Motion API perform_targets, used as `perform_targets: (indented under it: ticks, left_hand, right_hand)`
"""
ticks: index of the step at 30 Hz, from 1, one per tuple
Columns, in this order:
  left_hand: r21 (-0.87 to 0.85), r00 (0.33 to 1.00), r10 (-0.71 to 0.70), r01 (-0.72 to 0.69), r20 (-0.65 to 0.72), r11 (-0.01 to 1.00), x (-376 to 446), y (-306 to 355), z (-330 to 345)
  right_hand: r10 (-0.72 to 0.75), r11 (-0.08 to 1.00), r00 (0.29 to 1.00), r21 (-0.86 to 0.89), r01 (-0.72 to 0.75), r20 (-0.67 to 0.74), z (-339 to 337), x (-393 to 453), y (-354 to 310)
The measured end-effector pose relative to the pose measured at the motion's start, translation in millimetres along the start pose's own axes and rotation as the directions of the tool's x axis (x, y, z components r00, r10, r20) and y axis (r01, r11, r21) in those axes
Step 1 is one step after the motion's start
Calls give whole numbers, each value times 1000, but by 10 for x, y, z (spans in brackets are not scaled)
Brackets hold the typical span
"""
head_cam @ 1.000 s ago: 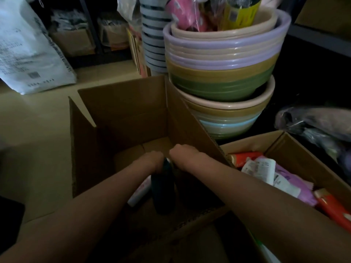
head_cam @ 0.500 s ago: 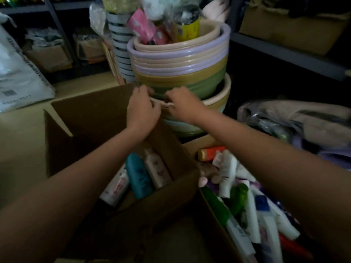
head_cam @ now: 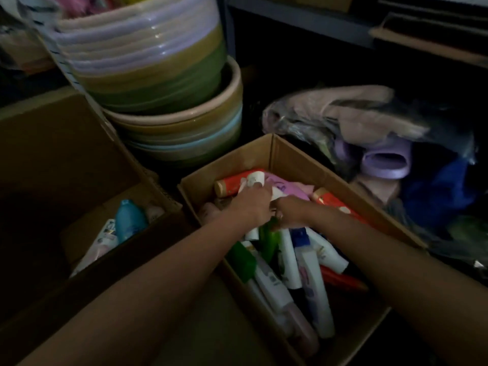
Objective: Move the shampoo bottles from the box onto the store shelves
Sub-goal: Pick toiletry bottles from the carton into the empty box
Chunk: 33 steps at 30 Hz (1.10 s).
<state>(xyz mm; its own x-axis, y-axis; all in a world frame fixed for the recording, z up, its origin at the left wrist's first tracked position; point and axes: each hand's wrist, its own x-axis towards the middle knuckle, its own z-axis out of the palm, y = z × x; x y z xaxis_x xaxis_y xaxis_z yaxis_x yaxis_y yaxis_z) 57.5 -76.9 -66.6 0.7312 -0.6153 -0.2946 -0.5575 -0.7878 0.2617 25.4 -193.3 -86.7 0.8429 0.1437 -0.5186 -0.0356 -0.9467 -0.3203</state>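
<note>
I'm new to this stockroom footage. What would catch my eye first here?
Both hands, left hand and right hand, reach into the crowded right box of mixed bottles at centre. Behind it, at upper left, towers a stack of pastel basins. The left box holds a teal bottle.

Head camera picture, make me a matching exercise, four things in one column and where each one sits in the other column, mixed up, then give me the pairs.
Things:
1. teal bottle
2. orange bottle
3. stacked basins
4. purple slipper

Places:
A. right of the full box, among bagged goods
B. far end of the full box, beyond both hands
C. lying in the left box
D. behind the two boxes

Pairs: 1-C, 2-B, 3-D, 4-A
</note>
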Motion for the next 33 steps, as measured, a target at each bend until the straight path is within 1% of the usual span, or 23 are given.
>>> perform_targets:
  ticks: [2,4,5,7,9,10,11,13,14,15,16,17,19,20,21,23,25,29,31,33]
  left_hand:
    - [-70,999,-44,45,16,997,3,-56,90]
    - [-67,997,-74,76,24,995,-2,-94,121]
    - [-16,996,-70,71,49,997,-3,-110,133]
    - [167,982,-66,36,175,985,-35,-89,145]
    - [375,954,-96,-19,286,927,-55,-80,133]
    - [433,940,-100,-55,327,900,-47,-104,152]
    - [443,920,-105,-80,378,893,-32,-131,186]
    - [384,857,-108,-111,504,917,-42,-175,311]
    - [355,826,-103,-122,554,927,-65,-186,385]
    - [345,815,-83,-149,574,926,-100,-188,451]
    - [349,820,-47,-190,571,918,-122,-185,514]
    - [380,831,11,-265,555,886,-126,-197,565]
    - [442,866,74,-324,494,837,-115,-247,625]
    - [455,864,116,-367,491,811,-106,-277,631]
    - [449,841,170,-433,514,782,-92,-313,642]
    - [410,804,223,-494,551,767,-100,-366,634]
    - [351,790,236,-490,565,798,-115,-401,645]
    - [213,757,315,-509,573,834,-99,-435,698]
    - [158,749,354,-516,560,842,-88,-444,737]
    - [65,729,431,-542,531,838,-122,-337,802]
  right_hand:
    - [12,1000,999,-24,-13,-34,280,126,-59]
    - [53,994,992,-89,-63,-113,467,249,-81]
    - [76,992,985,-91,-91,-155,517,288,-92]
    - [119,990,970,-48,-132,-212,582,344,-107]
    - [148,988,963,0,-151,-225,622,356,-109]
    - [159,987,959,44,-153,-233,639,343,-107]
    - [171,984,955,98,-152,-240,661,334,-99]
    - [212,963,944,221,-156,-254,695,289,-55]
    - [229,955,938,248,-164,-262,709,255,-28]
    - [249,952,930,244,-184,-271,725,218,0]
    - [275,950,919,229,-213,-283,749,185,30]
    - [301,945,907,221,-242,-296,771,154,58]
    - [323,934,899,252,-253,-297,823,144,69]
    - [321,927,904,287,-240,-282,842,162,65]
    - [315,919,916,322,-229,-247,846,188,43]
    - [280,916,940,348,-200,-197,830,239,26]
    - [290,891,937,412,-190,-195,819,266,39]
    - [334,819,915,550,-163,-227,778,255,49]
    - [332,805,913,575,-143,-238,748,249,115]
    - [333,800,907,587,-127,-258,660,226,214]
